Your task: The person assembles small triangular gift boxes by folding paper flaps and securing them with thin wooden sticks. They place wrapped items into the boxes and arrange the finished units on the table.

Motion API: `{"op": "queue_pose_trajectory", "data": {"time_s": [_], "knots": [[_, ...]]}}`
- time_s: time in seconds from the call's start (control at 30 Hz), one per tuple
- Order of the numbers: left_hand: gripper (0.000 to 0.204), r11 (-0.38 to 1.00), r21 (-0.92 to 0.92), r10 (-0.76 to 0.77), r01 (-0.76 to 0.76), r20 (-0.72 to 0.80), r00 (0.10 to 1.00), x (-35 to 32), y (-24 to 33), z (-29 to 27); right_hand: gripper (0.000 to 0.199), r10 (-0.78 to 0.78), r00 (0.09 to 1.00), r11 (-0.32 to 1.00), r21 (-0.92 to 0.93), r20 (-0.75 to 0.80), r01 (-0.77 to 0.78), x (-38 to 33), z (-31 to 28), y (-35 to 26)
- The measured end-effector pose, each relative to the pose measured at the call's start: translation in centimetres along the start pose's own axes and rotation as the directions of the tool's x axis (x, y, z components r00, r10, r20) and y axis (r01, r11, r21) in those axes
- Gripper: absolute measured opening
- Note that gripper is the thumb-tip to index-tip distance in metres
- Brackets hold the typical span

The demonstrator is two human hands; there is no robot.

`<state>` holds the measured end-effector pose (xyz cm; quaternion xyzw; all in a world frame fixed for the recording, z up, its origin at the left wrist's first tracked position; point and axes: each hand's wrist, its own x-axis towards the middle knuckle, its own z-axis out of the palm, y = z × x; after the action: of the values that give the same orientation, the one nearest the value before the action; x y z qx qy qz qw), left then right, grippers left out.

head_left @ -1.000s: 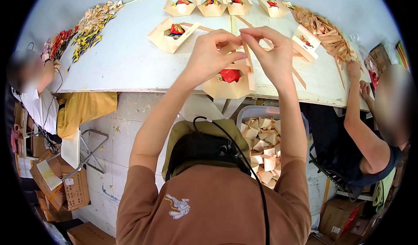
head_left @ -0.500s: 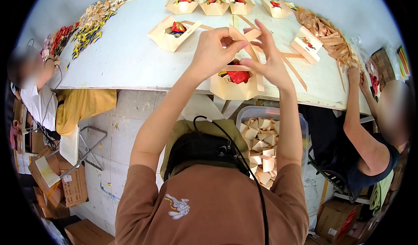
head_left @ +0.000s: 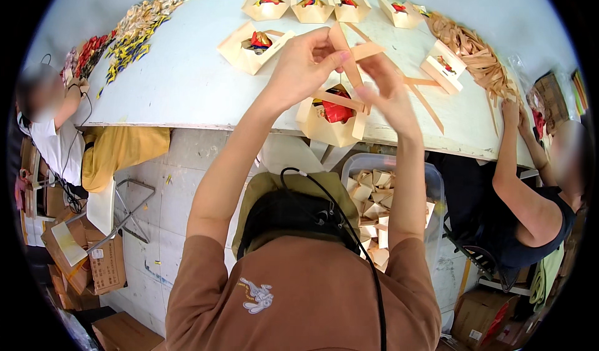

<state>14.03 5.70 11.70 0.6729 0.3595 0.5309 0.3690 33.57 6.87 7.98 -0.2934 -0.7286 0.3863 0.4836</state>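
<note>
Above the table's near edge, my left hand (head_left: 302, 67) pinches a tan ribbon (head_left: 347, 54) between thumb and fingers. My right hand (head_left: 390, 95) is closed at the ribbon's other side, its fingers bent and slightly blurred behind a short loop. Just below both hands, a cream paper box (head_left: 324, 131) sits tilted at the table edge, its top open. Inside show a red foil packet (head_left: 337, 109) and some yellow and dark wrapping. A band of ribbon crosses the box's top.
More cream boxes with packets stand on the white table (head_left: 187, 70), among them one (head_left: 249, 48) left of my hands. Ribbons (head_left: 468, 48) are heaped at right, small packets (head_left: 134, 39) at left. A clear bin (head_left: 440, 195) holds folded boxes. Co-workers sit at both sides.
My right hand has gone from raised, spread fingers to bent ones lower at the ribbon. The box has tilted and turned slightly beneath my hands.
</note>
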Motion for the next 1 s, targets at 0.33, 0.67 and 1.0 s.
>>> {"op": "queue_pose_trajectory", "data": {"time_s": [0.33,0.67,1.0], "knots": [[0.018,0.898,-0.307,-0.252,0.316,0.23,0.94,0.9,-0.9,0.2,0.011,0.028,0.974,1.0,0.02,-0.225,-0.024,1.5,-1.2,-1.7],[0.02,0.91,-0.236,-0.243,0.342,0.365,0.899,0.7,-1.0,-1.5,0.016,-0.213,0.973,0.954,0.233,0.085,0.189,0.9,-1.4,-0.1],[0.022,0.08,0.65,0.673,-0.756,0.524,0.522,0.0,-1.0,2.0,0.032,0.392,0.913,0.884,0.226,0.116,-0.408,1.4,-1.3,1.7]]}}
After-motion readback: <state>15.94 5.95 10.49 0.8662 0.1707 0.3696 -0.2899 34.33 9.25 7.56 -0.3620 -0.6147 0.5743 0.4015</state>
